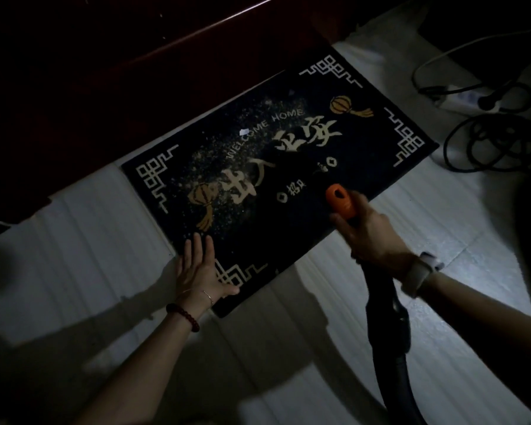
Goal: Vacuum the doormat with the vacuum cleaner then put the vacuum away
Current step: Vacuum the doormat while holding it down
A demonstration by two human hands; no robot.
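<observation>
My right hand [371, 237] is wrapped around the black vacuum hose with its orange plastic nozzle [339, 200] poised over the near edge of the dark rectangular doormat with pale lettering [288, 167], while my left hand [200, 265] lies open and flat on the mat's near corner, holding nothing. To do this well I should keep that corner pinned and draw the nozzle in slow overlapping passes through the pale crumbs [227, 179] scattered across the middle. I count one mat, one nozzle, two orange lanterns and one white paper scrap [243, 131].
</observation>
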